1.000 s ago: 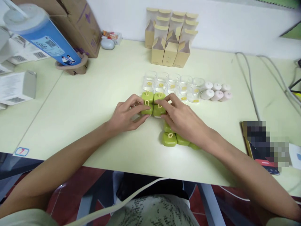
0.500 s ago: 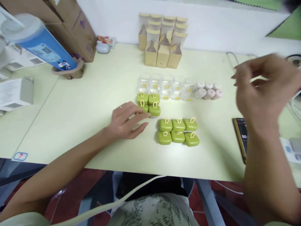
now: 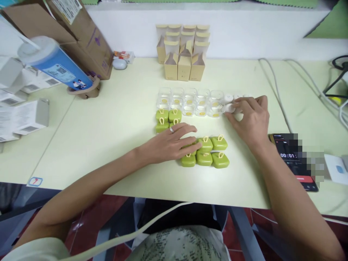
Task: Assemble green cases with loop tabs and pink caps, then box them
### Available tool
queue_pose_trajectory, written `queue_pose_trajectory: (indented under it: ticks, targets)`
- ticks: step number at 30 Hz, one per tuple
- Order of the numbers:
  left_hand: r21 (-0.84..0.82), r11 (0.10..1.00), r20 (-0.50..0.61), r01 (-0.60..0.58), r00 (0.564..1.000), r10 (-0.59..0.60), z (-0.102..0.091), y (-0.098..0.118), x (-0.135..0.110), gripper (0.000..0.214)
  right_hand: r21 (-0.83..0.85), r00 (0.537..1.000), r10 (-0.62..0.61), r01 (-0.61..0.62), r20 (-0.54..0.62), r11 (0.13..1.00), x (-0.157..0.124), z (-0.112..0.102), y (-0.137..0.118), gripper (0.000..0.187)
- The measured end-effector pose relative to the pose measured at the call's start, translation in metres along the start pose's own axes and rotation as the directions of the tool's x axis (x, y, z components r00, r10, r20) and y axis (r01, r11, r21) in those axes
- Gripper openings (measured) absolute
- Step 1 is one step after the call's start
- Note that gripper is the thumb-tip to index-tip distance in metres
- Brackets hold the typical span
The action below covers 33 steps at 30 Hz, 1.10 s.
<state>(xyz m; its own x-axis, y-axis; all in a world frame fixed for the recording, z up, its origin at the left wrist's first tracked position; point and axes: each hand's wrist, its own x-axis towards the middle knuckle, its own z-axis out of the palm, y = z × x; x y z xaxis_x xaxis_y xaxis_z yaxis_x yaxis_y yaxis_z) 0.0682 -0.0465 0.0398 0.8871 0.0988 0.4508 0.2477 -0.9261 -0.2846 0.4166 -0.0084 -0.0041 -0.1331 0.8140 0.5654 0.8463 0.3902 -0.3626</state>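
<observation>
My left hand [image 3: 171, 142] lies flat with the fingers stretched out. Its fingertips rest on the nearest of several green square cases with yellow loops [image 3: 210, 152] in the middle of the table. A second small block of green cases [image 3: 164, 119] sits just behind my wrist. My right hand [image 3: 251, 117] is curled over the small pinkish-white bottles [image 3: 228, 103] at the right end of a row of clear lidded cases [image 3: 190, 103]. Its fingers close round one bottle, which is partly hidden.
Several small kraft cartons [image 3: 181, 54] stand at the back by the wall. At the left are a tilted blue cup with a lid [image 3: 54, 65], a brown shipping box [image 3: 81, 32] and white barcoded boxes [image 3: 25, 117]. A phone showing a timer [image 3: 292, 159] and cables [image 3: 274, 85] lie at the right.
My right hand came down from mid-air at the right onto the white bottles. My left hand slid right from the small green block to the larger one.
</observation>
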Motion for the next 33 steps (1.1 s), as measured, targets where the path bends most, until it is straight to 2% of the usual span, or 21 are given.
queue_pose_trajectory:
  ticks: [4,6,8,10,11,13,15,17,18,20,24,27,30,33]
  targets:
    - [0.018,1.0,-0.036,0.024,0.999,-0.024,-0.004,0.0,-0.002,0.036,0.007,0.997,0.074,-0.074,0.002,0.997,0.001,-0.01,-0.014,0.017]
    - [0.053,0.998,-0.11,0.032,0.994,-0.026,-0.005,-0.002,-0.004,0.03,0.039,0.993,0.068,-0.064,-0.099,0.997,0.002,-0.018,-0.025,0.021]
    - [0.017,0.993,-0.223,0.119,0.968,-0.112,-0.005,-0.002,-0.008,0.03,0.185,0.968,0.1,-0.057,-0.231,0.981,0.003,-0.024,-0.04,0.027]
    - [-0.169,0.941,-0.311,0.295,0.89,-0.335,-0.004,0.003,-0.011,0.037,0.455,0.958,0.188,-0.071,-0.218,0.888,0.001,-0.026,-0.059,0.032]
    - [-0.291,0.874,-0.308,0.388,0.827,-0.47,-0.004,0.007,-0.013,0.042,0.573,0.964,0.21,-0.08,-0.163,0.816,0.0,-0.025,-0.069,0.034]
    - [-0.488,0.691,-0.22,0.533,0.691,-0.689,-0.004,0.017,-0.014,0.047,0.709,0.98,0.19,-0.097,-0.053,0.698,-0.005,-0.02,-0.089,0.037]
    - [-0.579,0.544,-0.132,0.608,0.588,-0.798,-0.004,0.026,-0.014,0.047,0.748,0.992,0.123,-0.099,0.023,0.657,-0.011,-0.015,-0.109,0.041]
    - [-0.613,0.488,-0.116,0.621,0.54,-0.833,-0.003,0.029,-0.014,0.049,0.762,0.997,0.027,-0.074,0.074,0.643,-0.017,-0.012,-0.123,0.041]
    - [-0.62,0.499,-0.139,0.606,0.541,-0.829,-0.002,0.029,-0.014,0.051,0.766,0.995,-0.023,-0.059,0.096,0.64,-0.02,-0.012,-0.129,0.04]
    - [-0.613,0.56,-0.203,0.558,0.574,-0.794,0.0,0.026,-0.015,0.056,0.769,0.99,-0.085,-0.032,0.113,0.639,-0.023,-0.012,-0.134,0.042]
    - [-0.592,0.638,-0.249,0.492,0.641,-0.726,0.001,0.019,-0.016,0.06,0.759,0.989,-0.067,-0.059,0.134,0.648,-0.024,-0.012,-0.132,0.038]
    - [-0.593,0.666,-0.26,0.453,0.675,-0.691,0.002,0.019,-0.017,0.063,0.773,0.986,-0.116,-0.018,0.117,0.634,-0.021,-0.011,-0.13,0.039]
    - [-0.59,0.691,-0.283,0.418,0.694,-0.662,0.004,0.02,-0.018,0.064,0.753,0.982,-0.142,0.002,0.122,0.658,-0.02,-0.011,-0.132,0.037]
    - [-0.576,0.703,-0.295,0.417,0.696,-0.655,0.004,0.02,-0.017,0.062,0.72,0.987,-0.123,0.008,0.107,0.694,-0.021,-0.012,-0.135,0.029]
